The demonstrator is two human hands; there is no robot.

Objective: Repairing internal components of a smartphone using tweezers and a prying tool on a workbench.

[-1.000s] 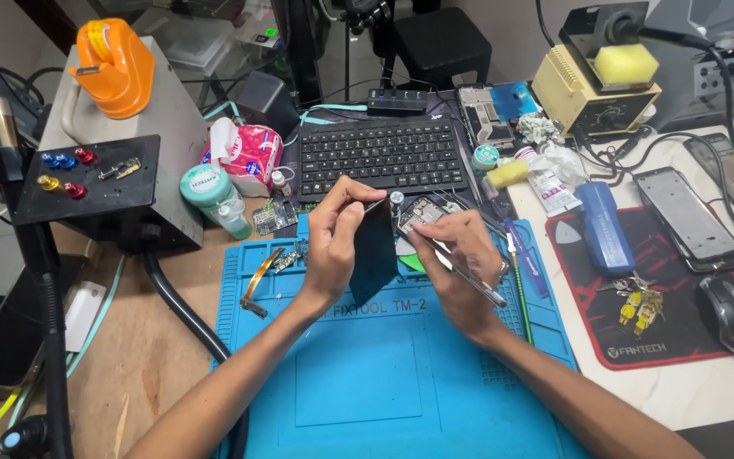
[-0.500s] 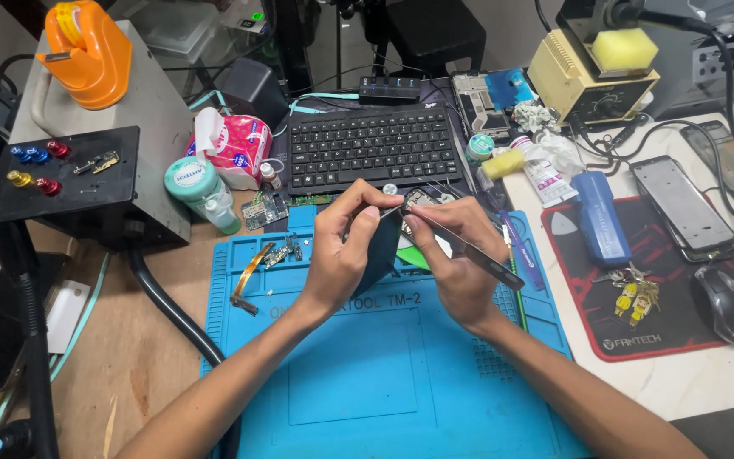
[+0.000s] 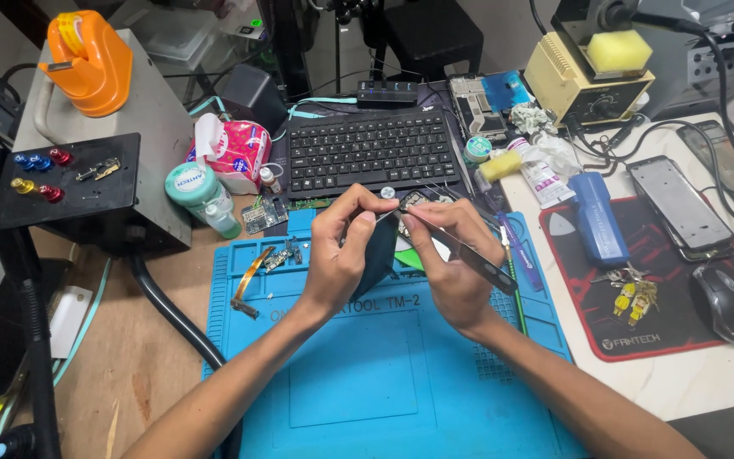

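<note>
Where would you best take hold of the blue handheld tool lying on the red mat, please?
Grip the blue handheld tool across its long body near the middle, coming from above. It lies flat and lengthwise on the red mat, its narrow sides free, with the phone just to its right.

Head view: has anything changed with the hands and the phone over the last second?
Hardly. The left hand still holds the dark phone upright over the blue mat, and the right hand still keeps its tweezers at the phone's top edge. Nothing was picked up or let go. Only the camera shifted slightly.
</note>
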